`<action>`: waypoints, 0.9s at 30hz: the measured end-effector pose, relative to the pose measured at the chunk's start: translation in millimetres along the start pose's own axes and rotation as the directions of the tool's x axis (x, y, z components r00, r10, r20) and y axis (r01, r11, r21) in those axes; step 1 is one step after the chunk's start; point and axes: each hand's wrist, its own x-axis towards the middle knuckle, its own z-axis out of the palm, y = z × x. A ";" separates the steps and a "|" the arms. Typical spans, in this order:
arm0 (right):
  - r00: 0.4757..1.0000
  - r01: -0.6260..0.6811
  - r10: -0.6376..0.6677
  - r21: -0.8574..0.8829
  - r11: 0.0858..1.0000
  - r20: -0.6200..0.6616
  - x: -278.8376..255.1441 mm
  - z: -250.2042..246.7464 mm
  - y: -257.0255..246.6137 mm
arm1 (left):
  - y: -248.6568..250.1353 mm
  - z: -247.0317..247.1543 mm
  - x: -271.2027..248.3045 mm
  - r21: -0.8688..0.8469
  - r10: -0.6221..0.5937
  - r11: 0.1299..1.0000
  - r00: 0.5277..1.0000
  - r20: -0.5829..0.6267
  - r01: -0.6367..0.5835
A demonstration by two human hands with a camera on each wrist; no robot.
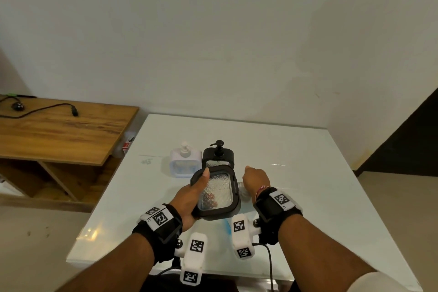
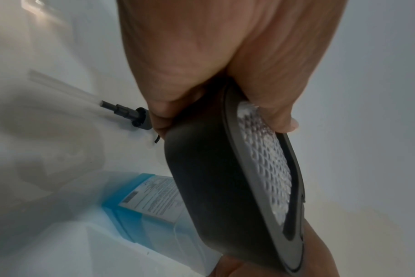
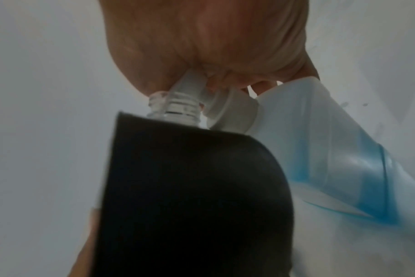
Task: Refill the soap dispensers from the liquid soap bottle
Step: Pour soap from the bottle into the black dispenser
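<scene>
My left hand (image 1: 189, 199) grips a black soap dispenser (image 1: 216, 191) with a clear textured panel, tilted on its side above the white table (image 1: 308, 173); its pump is off. My right hand (image 1: 256, 176) holds the liquid soap bottle (image 3: 320, 150) by its white spout (image 3: 192, 84), which sits at the dispenser's clear threaded neck (image 3: 175, 108). The bottle, clear with blue liquid and a label (image 2: 149, 202), lies under the dispenser. Behind stand a white dispenser (image 1: 183, 161) and a second black dispenser (image 1: 219, 154), both with pumps on.
A loose black pump with its clear tube (image 2: 128, 114) lies on the table to the left of the held dispenser. A wooden table (image 1: 59, 133) with cables stands to the left, a small box (image 1: 128, 144) in the gap. The wall is close behind.
</scene>
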 end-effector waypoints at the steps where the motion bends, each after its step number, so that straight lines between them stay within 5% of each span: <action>1: 0.999 -0.047 0.046 0.038 0.998 0.022 0.5 1.5 -2.8 | 0.3 0.0 0.1 0.003 -0.005 1.000 1.000 -0.002 0.005; 6: 0.987 -0.088 0.059 0.202 0.975 0.146 0.2 11.2 -0.8 | -0.7 -0.8 1.1 0.008 -0.039 0.999 0.999 -0.015 0.039; 11: 0.997 -0.007 0.009 -0.023 1.000 0.082 5.7 10.9 1.4 | 2.7 0.7 1.8 0.009 -0.046 0.999 0.999 -0.027 0.046; 18: 0.978 -0.017 -0.015 0.148 0.989 0.209 12.0 6.6 6.0 | 3.8 3.6 -0.7 0.021 -0.052 0.998 0.998 -0.022 0.053; 24: 0.993 0.006 0.004 -0.086 0.996 0.114 12.0 10.2 5.6 | 3.3 1.1 3.7 0.009 -0.072 0.997 0.996 -0.046 0.072; 27: 0.991 0.008 -0.006 -0.017 1.000 0.131 11.2 7.5 7.0 | 1.9 3.2 2.6 0.010 -0.076 0.997 0.996 -0.041 0.076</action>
